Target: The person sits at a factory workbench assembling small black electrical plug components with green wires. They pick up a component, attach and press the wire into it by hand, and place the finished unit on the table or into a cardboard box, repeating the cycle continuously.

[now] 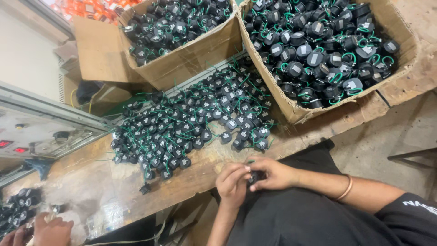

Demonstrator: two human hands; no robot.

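Your left hand (232, 182) and right hand (272, 174) both pinch one small black part (256, 176) tight in closed fingers, near the worktop (200, 171) edge over your lap, so a slack pinch could drop it there.

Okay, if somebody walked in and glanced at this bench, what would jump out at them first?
Probably the heap of small black parts with green wires spread across the wooden bench, with two cardboard boxes of the same parts behind it. Near the bench edge, the left hand and right hand pinch one black part between them.
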